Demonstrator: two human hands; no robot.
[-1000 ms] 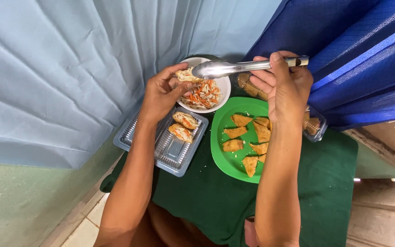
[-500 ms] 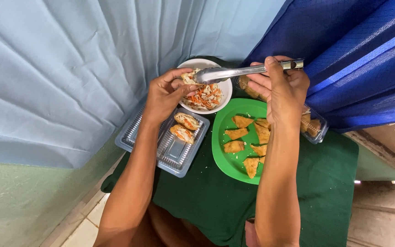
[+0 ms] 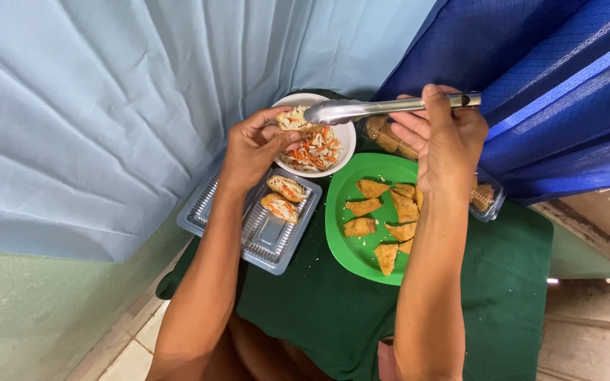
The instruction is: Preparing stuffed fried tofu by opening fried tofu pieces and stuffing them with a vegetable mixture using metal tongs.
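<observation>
Left hand (image 3: 252, 144) pinches half-stuffed tofu pocket (image 3: 292, 118) over white bowl (image 3: 346, 134); right hand (image 3: 440, 137) grips tongs (image 3: 383, 108), tips closed. Overpacking may split pocket, spilling filling onto green cloth (image 3: 319, 303).

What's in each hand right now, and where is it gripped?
Left hand pinches a stuffed pastry by its edge; right hand grips metal tongs near the handle end.

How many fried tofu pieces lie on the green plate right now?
6 visible on the green plate: three down the left side, two toward the right, one near the front. The right forearm may hide more.
</observation>
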